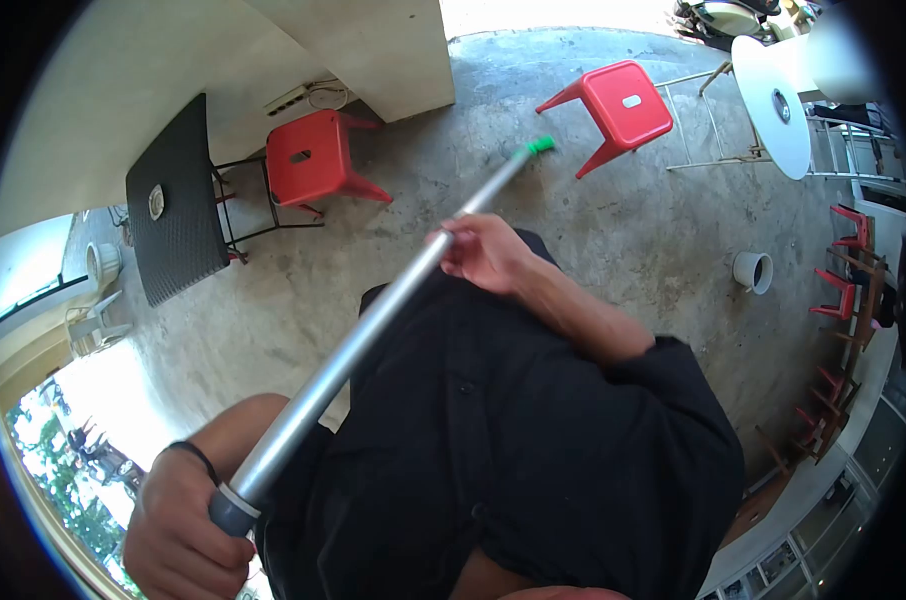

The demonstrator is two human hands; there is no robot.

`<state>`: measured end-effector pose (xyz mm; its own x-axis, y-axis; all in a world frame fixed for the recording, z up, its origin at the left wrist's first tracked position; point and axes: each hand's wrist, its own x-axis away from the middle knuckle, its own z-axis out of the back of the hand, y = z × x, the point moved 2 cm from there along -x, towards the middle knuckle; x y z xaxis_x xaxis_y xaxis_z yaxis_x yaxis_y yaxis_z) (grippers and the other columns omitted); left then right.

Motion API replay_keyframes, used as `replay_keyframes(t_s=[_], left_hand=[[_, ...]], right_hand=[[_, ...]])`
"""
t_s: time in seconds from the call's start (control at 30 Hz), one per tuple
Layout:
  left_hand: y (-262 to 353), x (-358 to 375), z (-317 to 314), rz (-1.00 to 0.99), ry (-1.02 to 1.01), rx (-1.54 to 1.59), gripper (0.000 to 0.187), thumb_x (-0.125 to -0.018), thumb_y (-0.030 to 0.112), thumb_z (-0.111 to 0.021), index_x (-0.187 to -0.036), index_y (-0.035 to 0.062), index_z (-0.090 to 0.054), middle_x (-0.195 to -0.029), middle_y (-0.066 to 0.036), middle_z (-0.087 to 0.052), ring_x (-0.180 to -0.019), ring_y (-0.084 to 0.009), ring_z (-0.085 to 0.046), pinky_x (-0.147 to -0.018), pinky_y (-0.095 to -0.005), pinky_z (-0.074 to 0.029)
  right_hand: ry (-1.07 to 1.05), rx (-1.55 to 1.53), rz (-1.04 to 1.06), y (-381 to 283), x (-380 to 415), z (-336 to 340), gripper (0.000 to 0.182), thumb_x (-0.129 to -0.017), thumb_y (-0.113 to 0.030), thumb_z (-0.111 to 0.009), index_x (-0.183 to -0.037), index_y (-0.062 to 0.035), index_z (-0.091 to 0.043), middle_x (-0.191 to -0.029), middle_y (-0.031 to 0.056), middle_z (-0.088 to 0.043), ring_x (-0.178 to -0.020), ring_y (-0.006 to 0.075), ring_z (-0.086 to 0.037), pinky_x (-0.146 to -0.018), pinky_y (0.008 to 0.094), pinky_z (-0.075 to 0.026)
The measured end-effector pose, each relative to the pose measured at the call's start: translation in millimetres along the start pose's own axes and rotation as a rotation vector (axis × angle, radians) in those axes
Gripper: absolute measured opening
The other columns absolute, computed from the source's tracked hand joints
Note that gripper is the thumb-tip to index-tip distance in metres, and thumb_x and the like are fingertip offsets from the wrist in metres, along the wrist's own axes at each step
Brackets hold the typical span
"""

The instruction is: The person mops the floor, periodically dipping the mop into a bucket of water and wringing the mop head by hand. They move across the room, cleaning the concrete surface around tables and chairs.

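Observation:
I hold a long silver metal pole [373, 320] with a green tip [539, 146] that reaches down toward the concrete floor. My left hand [183, 530], with a black band at the wrist, grips the grey cap at the pole's upper end. Further down the shaft, my right hand [485, 252] is closed around it. My black shirt fills the lower middle of the view. Whatever hangs below the green tip is hidden.
Two red stools [313, 160] [623, 105] stand on the concrete floor [613, 230]. A black square table [178, 200] is at left, a white round table [773, 105] at upper right. A white bucket [753, 270] and more red stools [838, 300] are at right.

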<state>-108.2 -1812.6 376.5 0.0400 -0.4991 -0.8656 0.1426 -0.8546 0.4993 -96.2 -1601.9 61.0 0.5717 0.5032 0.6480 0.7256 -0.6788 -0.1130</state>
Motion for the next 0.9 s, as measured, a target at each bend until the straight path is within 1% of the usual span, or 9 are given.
replay_keyframes(t_s=[0.03, 0.1, 0.13, 0.27, 0.47, 0.57, 0.6, 0.7, 0.9], left_hand=[[4, 4, 13, -0.031, -0.026, 0.097, 0.035, -0.081, 0.021, -0.070, -0.057, 0.0170, -0.045, -0.046, 0.007, -0.045, -0.042, -0.0027, -0.048, -0.045, -0.0174, -0.040], [-13, 13, 40, -0.046, 0.196, 0.125, 0.032, -0.087, 0.004, -0.054, -0.059, 0.0157, -0.045, -0.045, 0.002, -0.041, -0.036, -0.0056, -0.042, -0.038, -0.0211, -0.032], [-24, 23, 54, -0.085, 0.240, 0.151, 0.034, -0.086, 0.005, -0.056, -0.056, 0.0150, -0.045, -0.044, 0.002, -0.041, -0.036, -0.0045, -0.041, -0.037, -0.0215, -0.032], [-79, 34, 113, 0.230, 0.169, 0.233, 0.039, -0.081, 0.018, -0.066, -0.053, 0.0107, -0.040, -0.048, -0.001, -0.040, -0.034, -0.0148, -0.040, -0.036, -0.0275, -0.028], [-176, 48, 160, 0.470, 0.085, -0.048, 0.037, -0.070, 0.027, -0.071, -0.054, 0.0083, -0.043, -0.050, -0.002, -0.039, -0.039, -0.0191, -0.040, -0.042, -0.0337, -0.027], [-190, 35, 216, 0.534, 0.056, -0.165, 0.031, -0.068, 0.030, -0.073, -0.057, 0.0087, -0.053, -0.053, 0.000, -0.048, -0.050, -0.0149, -0.055, -0.052, -0.0278, -0.040], [-195, 30, 228, 0.540, 0.129, -0.144, 0.035, -0.066, 0.027, -0.071, -0.053, 0.0094, -0.044, -0.052, -0.002, -0.043, -0.042, -0.0204, -0.045, -0.046, -0.0327, -0.031], [-219, 12, 265, 0.587, 0.129, -0.211, 0.033, -0.066, 0.025, -0.071, -0.052, 0.0093, -0.045, -0.052, -0.003, -0.044, -0.042, -0.0201, -0.045, -0.046, -0.0308, -0.034], [-286, -2, 301, 0.947, 0.000, -0.340, 0.030, -0.065, 0.026, -0.071, -0.067, 0.0066, -0.048, -0.071, -0.009, -0.048, -0.073, -0.0306, -0.054, -0.077, -0.0405, -0.044]], right_hand=[[0.045, -0.035, -0.039, 3, 2, 2, 0.010, -0.084, -0.016, -0.058, -0.084, -0.0067, -0.054, -0.084, 0.0083, -0.063, -0.072, 0.0193, -0.060, -0.066, 0.0323, -0.049], [0.137, -0.088, -0.041, -4, 0, 10, 0.009, -0.082, -0.016, -0.058, -0.082, -0.0084, -0.053, -0.081, 0.0067, -0.063, -0.071, 0.0183, -0.059, -0.065, 0.0330, -0.049], [0.181, -0.119, -0.041, -6, -3, 14, 0.008, -0.081, -0.016, -0.058, -0.081, -0.0093, -0.053, -0.080, 0.0059, -0.063, -0.071, 0.0178, -0.059, -0.064, 0.0334, -0.049], [0.458, -0.231, -0.003, -30, -53, 53, 0.011, -0.080, -0.013, -0.060, -0.077, -0.0097, -0.050, -0.065, 0.0019, -0.055, -0.060, 0.0150, -0.054, -0.059, 0.0334, -0.046], [0.428, -0.346, -0.040, -102, -181, 134, 0.015, -0.082, -0.006, -0.057, -0.075, -0.0102, -0.045, -0.057, -0.0004, -0.046, -0.050, 0.0128, -0.048, -0.056, 0.0320, -0.045], [0.451, -0.213, -0.044, -154, -231, 120, 0.017, -0.082, -0.004, -0.056, -0.074, -0.0108, -0.043, -0.056, -0.0010, -0.043, -0.047, 0.0118, -0.044, -0.054, 0.0312, -0.042], [0.457, -0.178, -0.040, -173, -245, 110, 0.016, -0.082, -0.003, -0.055, -0.074, -0.0108, -0.043, -0.056, -0.0010, -0.043, -0.047, 0.0117, -0.043, -0.053, 0.0315, -0.041], [0.458, -0.099, -0.002, -238, -268, 72, 0.015, -0.078, -0.001, -0.054, -0.073, -0.0099, -0.043, -0.057, -0.0003, -0.044, -0.047, 0.0125, -0.041, -0.048, 0.0314, -0.036], [0.256, -0.101, 0.068, -376, -353, 81, 0.017, -0.081, -0.007, -0.053, -0.068, -0.0099, -0.043, -0.055, 0.0001, -0.046, -0.046, 0.0120, -0.044, -0.049, 0.0276, -0.040]])
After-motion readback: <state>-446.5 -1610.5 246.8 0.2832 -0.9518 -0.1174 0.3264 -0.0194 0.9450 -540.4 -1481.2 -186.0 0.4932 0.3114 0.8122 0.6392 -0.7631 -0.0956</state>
